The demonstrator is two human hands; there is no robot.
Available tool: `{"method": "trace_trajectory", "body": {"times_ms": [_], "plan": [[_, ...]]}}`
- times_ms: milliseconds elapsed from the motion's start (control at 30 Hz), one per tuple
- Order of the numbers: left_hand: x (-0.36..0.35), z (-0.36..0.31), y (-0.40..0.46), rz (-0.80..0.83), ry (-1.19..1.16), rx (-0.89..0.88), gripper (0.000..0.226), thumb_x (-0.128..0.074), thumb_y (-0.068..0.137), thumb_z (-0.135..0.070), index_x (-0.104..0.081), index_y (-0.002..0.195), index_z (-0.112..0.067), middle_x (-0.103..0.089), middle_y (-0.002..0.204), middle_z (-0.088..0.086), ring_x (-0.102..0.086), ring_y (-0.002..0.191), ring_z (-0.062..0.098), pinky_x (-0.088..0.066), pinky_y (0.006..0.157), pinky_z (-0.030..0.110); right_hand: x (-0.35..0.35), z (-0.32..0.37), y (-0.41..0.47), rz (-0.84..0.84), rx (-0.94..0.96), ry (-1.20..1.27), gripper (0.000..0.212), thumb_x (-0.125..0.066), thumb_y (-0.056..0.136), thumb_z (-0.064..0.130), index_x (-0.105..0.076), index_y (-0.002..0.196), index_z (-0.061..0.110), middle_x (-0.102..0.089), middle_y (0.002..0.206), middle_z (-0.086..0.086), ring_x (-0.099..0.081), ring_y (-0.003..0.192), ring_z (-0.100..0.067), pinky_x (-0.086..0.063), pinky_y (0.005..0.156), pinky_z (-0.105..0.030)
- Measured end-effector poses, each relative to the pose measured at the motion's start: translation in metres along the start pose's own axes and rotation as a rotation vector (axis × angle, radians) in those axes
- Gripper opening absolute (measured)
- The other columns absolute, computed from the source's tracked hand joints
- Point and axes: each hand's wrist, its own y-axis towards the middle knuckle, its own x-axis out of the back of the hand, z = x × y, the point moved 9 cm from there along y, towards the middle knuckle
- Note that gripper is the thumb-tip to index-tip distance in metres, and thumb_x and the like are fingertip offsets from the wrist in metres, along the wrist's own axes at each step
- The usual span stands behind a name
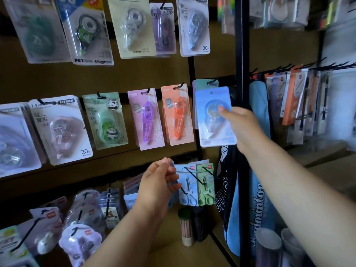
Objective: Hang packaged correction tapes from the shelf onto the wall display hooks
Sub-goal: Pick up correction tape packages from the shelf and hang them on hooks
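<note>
correction tape packs on wall hooks, left to right in the middle row: clear pack marked 20m (61, 130), green panda pack (106, 120), purple pack (146, 118), orange pack (178, 114). left hand (158, 187), below the orange pack, fingers curled, pinching the top of a small pack (171, 164) beside the hanging scissors packs (196, 185). right hand (240, 128) pinches a blue pack (213, 118), thumb on its front, held up just under a teal pack (206, 84) on its hook (212, 82), beside the black post (240, 93).

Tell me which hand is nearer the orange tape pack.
Right. The right hand holds a blue pack just right of the orange pack; the left hand is below it, by the scissors packs.
</note>
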Motion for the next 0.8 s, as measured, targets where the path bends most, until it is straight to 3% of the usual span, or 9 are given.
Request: {"method": "trace_trajectory", "body": {"times_ms": [133, 267, 400, 467, 533, 600, 700, 800], "plan": [[0.000, 0.004, 0.001, 0.000, 0.009, 0.021, 0.019, -0.050, 0.100, -0.020, -0.062, 0.088, -0.012, -0.056, 0.067, 0.001, -0.053, 0.063, 0.015, -0.047, 0.059, 0.030, 0.012, 0.022, 0.019, -0.043, 0.035, 0.015, 0.014, -0.065, 0.090, 0.030, -0.065, 0.079, 0.022, -0.068, 0.082, 0.006, -0.066, 0.079, -0.014, -0.053, 0.074, -0.028], [-0.001, 0.007, 0.003, 0.006, 0.024, 0.027, 0.014, -0.053, 0.098, -0.017, -0.063, 0.090, -0.012, -0.057, 0.068, 0.002, -0.054, 0.062, 0.016, -0.045, 0.057, 0.029, 0.012, 0.024, 0.029, -0.038, 0.009, -0.012, 0.014, -0.066, 0.088, 0.032, -0.067, 0.080, 0.021, -0.071, 0.087, 0.001, -0.069, 0.090, -0.024, -0.056, 0.086, -0.041], [-0.001, 0.010, 0.005, 0.006, 0.036, 0.036, 0.015, -0.052, 0.099, -0.017, -0.064, 0.092, -0.011, -0.058, 0.071, 0.005, -0.055, 0.063, 0.016, -0.046, 0.057, 0.029, 0.008, 0.027, 0.033, -0.024, 0.014, -0.022, 0.014, -0.065, 0.090, 0.031, -0.066, 0.079, 0.022, -0.070, 0.084, 0.003, -0.069, 0.086, -0.022, -0.056, 0.085, -0.039], [0.001, 0.011, 0.007, 0.010, 0.076, 0.025, 0.016, -0.052, 0.099, -0.017, -0.064, 0.090, -0.011, -0.058, 0.071, 0.004, -0.055, 0.063, 0.017, -0.047, 0.057, 0.030, 0.008, 0.029, 0.034, -0.042, 0.016, -0.035, 0.015, -0.064, 0.090, 0.032, -0.066, 0.082, 0.019, -0.068, 0.083, 0.005, -0.067, 0.085, -0.019, -0.055, 0.077, -0.031], [0.002, 0.010, 0.010, 0.017, 0.218, -0.019, 0.016, -0.051, 0.099, -0.016, -0.063, 0.090, -0.011, -0.059, 0.072, 0.004, -0.054, 0.062, 0.016, -0.048, 0.057, 0.029, 0.011, 0.028, 0.037, -0.086, 0.006, -0.068, 0.024, -0.065, 0.089, 0.032, -0.068, 0.096, 0.009, -0.069, 0.093, 0.001, -0.064, 0.088, -0.015, -0.045, 0.069, -0.022], [0.002, 0.007, 0.011, 0.032, 0.396, -0.078, 0.014, -0.052, 0.098, -0.014, -0.063, 0.092, -0.010, -0.059, 0.072, 0.004, -0.053, 0.059, 0.013, -0.048, 0.056, 0.027, 0.015, 0.026, 0.040, -0.133, -0.012, -0.105, 0.033, -0.067, 0.087, 0.033, -0.066, 0.105, 0.005, -0.068, 0.110, -0.009, -0.062, 0.099, -0.020, -0.041, 0.076, -0.025], [0.004, 0.004, 0.013, 0.030, 0.535, -0.124, 0.012, -0.054, 0.097, -0.014, -0.063, 0.091, -0.010, -0.059, 0.068, 0.004, -0.052, 0.056, 0.013, -0.048, 0.054, 0.026, 0.015, 0.020, 0.044, -0.162, -0.035, -0.153, 0.033, -0.069, 0.085, 0.036, -0.066, 0.101, 0.008, -0.064, 0.119, -0.014, -0.060, 0.108, -0.026, -0.044, 0.084, -0.030], [0.006, 0.004, 0.015, 0.022, 0.570, -0.130, 0.012, -0.054, 0.097, -0.013, -0.063, 0.090, -0.010, -0.060, 0.066, 0.004, -0.052, 0.057, 0.014, -0.047, 0.054, 0.026, 0.013, 0.012, 0.050, -0.172, -0.046, -0.185, 0.050, -0.069, 0.084, 0.041, -0.062, 0.108, -0.002, -0.063, 0.122, -0.015, -0.060, 0.109, -0.027, -0.045, 0.086, -0.032]]}}
